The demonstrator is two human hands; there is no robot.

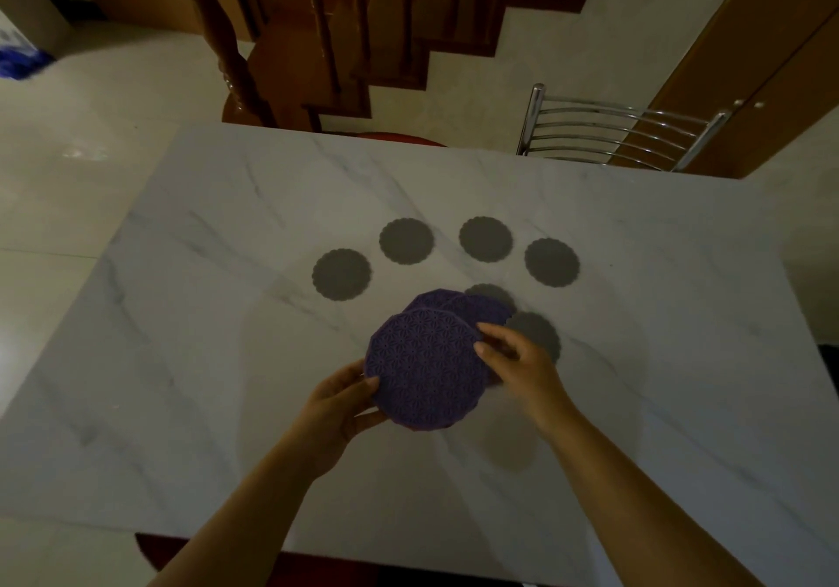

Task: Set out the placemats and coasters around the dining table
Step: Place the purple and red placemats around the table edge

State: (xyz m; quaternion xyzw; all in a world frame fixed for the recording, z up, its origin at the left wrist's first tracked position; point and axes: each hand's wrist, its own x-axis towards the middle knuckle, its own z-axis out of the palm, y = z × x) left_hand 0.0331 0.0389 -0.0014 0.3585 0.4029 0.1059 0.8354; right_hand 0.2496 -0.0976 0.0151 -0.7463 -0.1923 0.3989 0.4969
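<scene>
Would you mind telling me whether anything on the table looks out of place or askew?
Nothing looks spilled or damaged. Two grey coasters break the arc of the other four, lying partly hidden behind the purple placemats that the left hand and right hand hold.

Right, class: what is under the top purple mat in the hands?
Two more purple mats fan out from under the top mat, edges showing. Their covered parts, and any further mats beneath, cannot be seen. The left hand and right hand hold them.
</scene>
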